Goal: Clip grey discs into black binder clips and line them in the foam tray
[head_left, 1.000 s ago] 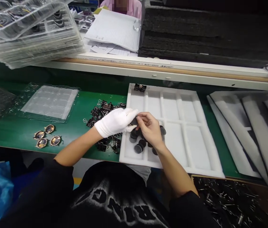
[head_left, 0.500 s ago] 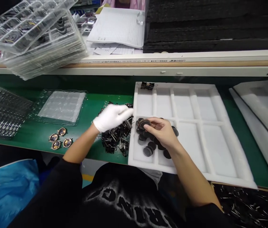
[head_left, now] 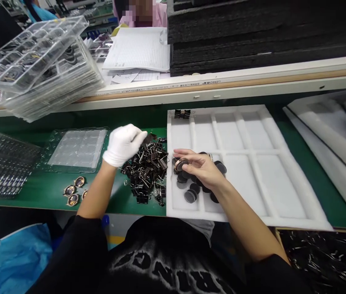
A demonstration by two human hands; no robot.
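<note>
My left hand (head_left: pixel 123 143), in a white glove, hovers with curled fingers over the far edge of a heap of black binder clips (head_left: pixel 147 168) on the green bench; whether it grips a clip I cannot tell. My bare right hand (head_left: pixel 202 168) holds a small round dark disc (head_left: pixel 180 164) at its fingertips, above the near-left compartment of a white foam tray (head_left: pixel 252 163). Several more dark round discs (head_left: pixel 191 192) lie in that compartment. One binder clip (head_left: pixel 181 114) sits at the tray's far-left corner.
Three gold-rimmed round parts (head_left: pixel 73 191) lie left of the clips. A clear blister tray (head_left: pixel 77 148) lies beyond them, and stacked clear trays (head_left: pixel 34 65) lean on the shelf. Papers (head_left: pixel 139 51), black foam sheets (head_left: pixel 252 32) and a person in pink (head_left: pixel 148 12) are behind. More white foam (head_left: pixel 335 134) lies right.
My left hand has left my right hand and gone left over the binder clip heap. My right hand stays over the tray with the disc. The camera view has shifted.
</note>
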